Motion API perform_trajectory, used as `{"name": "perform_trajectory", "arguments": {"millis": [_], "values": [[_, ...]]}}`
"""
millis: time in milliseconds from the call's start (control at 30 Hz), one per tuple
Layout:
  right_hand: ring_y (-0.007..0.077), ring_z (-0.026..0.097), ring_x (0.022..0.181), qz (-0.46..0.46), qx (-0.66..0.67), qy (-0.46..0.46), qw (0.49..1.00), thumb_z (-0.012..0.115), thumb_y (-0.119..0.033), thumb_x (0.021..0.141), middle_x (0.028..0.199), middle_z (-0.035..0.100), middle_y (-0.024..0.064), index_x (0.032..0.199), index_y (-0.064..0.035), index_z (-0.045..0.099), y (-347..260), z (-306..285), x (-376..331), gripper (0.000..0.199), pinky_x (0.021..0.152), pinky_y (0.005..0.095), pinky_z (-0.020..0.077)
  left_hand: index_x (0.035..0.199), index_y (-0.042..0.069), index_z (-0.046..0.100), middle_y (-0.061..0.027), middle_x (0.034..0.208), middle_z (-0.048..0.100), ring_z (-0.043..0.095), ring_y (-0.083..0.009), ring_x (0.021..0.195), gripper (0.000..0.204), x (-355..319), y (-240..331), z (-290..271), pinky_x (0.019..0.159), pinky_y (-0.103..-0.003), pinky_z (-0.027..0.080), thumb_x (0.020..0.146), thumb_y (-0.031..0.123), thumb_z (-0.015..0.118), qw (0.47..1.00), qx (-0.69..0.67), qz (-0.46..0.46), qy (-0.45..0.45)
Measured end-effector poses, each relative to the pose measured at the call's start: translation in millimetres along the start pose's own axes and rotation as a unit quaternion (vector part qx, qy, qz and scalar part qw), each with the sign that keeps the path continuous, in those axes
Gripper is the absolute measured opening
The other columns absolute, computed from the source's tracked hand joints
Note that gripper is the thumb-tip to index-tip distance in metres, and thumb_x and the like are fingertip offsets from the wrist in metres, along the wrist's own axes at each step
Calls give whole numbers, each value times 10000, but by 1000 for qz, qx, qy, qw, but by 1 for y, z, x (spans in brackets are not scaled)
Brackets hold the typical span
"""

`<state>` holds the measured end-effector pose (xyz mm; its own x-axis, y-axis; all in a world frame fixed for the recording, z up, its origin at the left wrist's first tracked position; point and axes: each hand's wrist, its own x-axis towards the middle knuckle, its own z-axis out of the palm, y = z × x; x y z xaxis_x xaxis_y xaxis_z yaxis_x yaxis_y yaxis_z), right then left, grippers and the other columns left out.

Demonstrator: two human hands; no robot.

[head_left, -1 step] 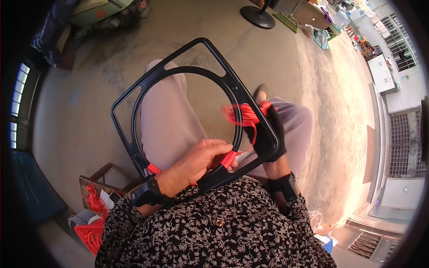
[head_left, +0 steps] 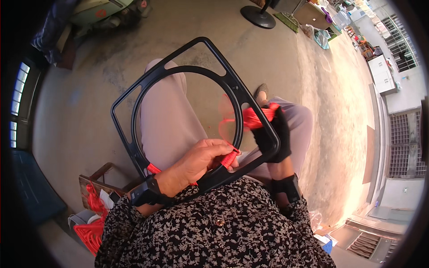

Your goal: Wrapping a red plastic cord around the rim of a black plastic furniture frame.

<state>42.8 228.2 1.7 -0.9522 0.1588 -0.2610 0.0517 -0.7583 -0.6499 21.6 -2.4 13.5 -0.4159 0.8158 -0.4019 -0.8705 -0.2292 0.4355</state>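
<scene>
A black square frame with a round opening [head_left: 232, 89] rests tilted across my lap. My left hand [head_left: 203, 158] pinches the ring's near edge, where red cord is wound in a tight band [head_left: 229, 158]. Another red wrapping [head_left: 153, 169] shows on the frame beside my left wrist. My right hand [head_left: 275, 138], in a black glove, is closed around a bundle of red cord [head_left: 257, 117] just beyond the frame's right side. A loose loop of the cord is blurred inside the ring. Part of the right hand is hidden behind the frame's bar.
To my lower left stands a small wooden seat [head_left: 87, 190] with red cord on it, beside a red plastic item [head_left: 87, 236]. A round black stand base [head_left: 258, 18] and a green broom [head_left: 287, 20] are at the far right. A scooter [head_left: 96, 15] stands far left.
My right hand has moved slightly right with the cord bundle, away from the ring. The loose cord inside the ring has shifted. My left hand and the frame stay put.
</scene>
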Motion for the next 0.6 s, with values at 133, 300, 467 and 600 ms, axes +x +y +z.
{"name": "perform_trajectory", "arguments": {"millis": [133,300,467,600], "values": [[196,579,616,-78,42,129,988,481,-401,955,742,575,46,1030,-61,545,-33,-8,-34,354,601,367,513,944,-83,585,-154,804,641,638,-196,700,195,1,0,0,647,-311,548,934,95,507,999,-30,-10,-3],[116,415,564,-8,92,4,996,406,-465,968,647,377,-20,1021,-55,505,-38,-23,-90,426,604,294,388,925,-62,574,-128,819,626,637,-163,688,196,3,2,-2,634,-282,550,943,129,532,1000,20,-2,-7],[153,484,663,-79,52,92,991,454,-407,970,724,465,-8,1047,-71,506,-33,-31,-107,348,686,313,425,859,2,587,-95,755,633,608,-131,653,190,0,0,6,634,-245,507,940,171,553,995,68,49,45],[234,578,972,-235,41,111,965,470,-379,972,1043,614,71,1117,-58,544,-50,-83,-104,360,910,412,450,872,4,578,-98,765,636,607,-131,642,153,-2,0,12,635,-239,512,933,142,560,994,72,63,50]]}}
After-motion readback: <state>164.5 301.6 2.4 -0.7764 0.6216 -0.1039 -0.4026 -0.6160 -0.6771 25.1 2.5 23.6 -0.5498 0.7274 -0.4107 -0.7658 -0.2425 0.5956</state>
